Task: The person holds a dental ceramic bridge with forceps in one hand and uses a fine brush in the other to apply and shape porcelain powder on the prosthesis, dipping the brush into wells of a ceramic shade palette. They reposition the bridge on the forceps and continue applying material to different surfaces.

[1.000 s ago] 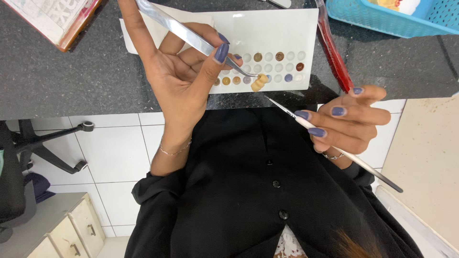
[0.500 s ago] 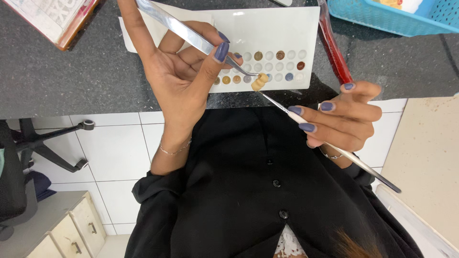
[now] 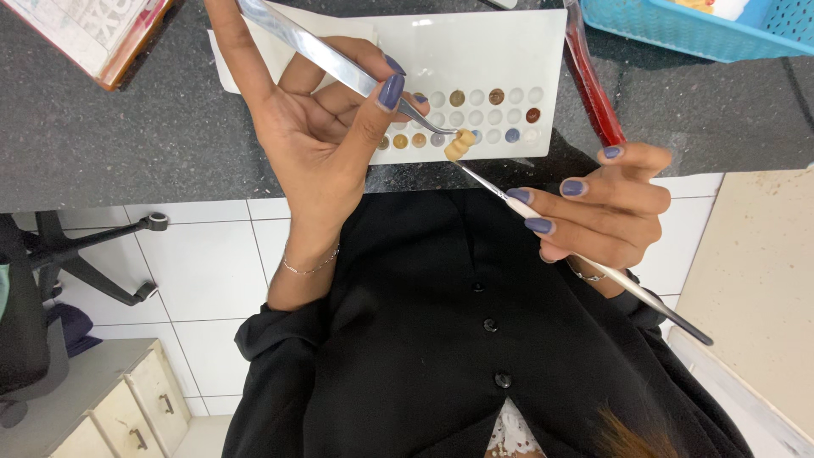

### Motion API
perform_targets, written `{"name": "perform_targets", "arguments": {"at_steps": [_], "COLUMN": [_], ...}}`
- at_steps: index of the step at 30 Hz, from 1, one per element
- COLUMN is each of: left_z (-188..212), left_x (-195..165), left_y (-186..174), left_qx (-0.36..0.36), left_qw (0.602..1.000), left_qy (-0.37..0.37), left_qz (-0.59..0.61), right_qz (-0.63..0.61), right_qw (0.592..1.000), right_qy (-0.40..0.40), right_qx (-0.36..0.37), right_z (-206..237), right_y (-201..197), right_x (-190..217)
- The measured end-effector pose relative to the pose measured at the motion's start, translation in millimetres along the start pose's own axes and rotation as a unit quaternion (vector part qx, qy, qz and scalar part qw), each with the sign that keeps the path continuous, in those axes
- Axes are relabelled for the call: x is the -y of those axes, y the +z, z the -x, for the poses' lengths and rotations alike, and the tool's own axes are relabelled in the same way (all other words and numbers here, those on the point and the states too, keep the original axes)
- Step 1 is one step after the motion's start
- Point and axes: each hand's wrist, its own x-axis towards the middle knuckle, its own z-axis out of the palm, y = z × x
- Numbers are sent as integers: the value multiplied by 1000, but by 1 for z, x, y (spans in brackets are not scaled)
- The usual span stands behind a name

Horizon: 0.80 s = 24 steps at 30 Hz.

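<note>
Head view: left hand clenching tweezers on tooth crown, right hand pinching brush from four o'clock; best kept steady, light strokes over palette.

White tiled floor, dark countertop — office chair

cream tooth piece, white palette, turquoise basket

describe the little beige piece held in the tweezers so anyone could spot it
Start at the white palette with small round colour wells on the dark counter. At its near edge, the metal tweezers in the left hand grip a small beige tooth-shaped piece. Unlike the flat paint wells, it is lumpy and touched by a fine brush.
</note>
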Motion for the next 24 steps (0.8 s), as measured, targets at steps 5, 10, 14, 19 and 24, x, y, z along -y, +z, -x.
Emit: {"name": "perform_targets", "arguments": {"at_steps": [5,10,14,19,24], "left_z": [0,-1,-1,-1,0], "left_x": [1,3,4,3,2], "left_y": [-1,-2,-2,-3,-2], "left_qx": [-7,4,6,3,-6], "left_qw": [1000,1000,1000,1000,1000], "left_qy": [-2,15,21,12,5], "left_qz": [0,5,14,2,-5], "right_qz": [15,-8,5,-9,-6], "right_qw": [999,1000,1000,1000,1000], "right_qy": [42,-4,22,-2,19], "right_qx": [26,-5,12,5,10], "right_z": [-3,-2,-2,-2,-1], "right_y": [0,3,3,2,1], "right_x": [4,2,0,2,4]}}
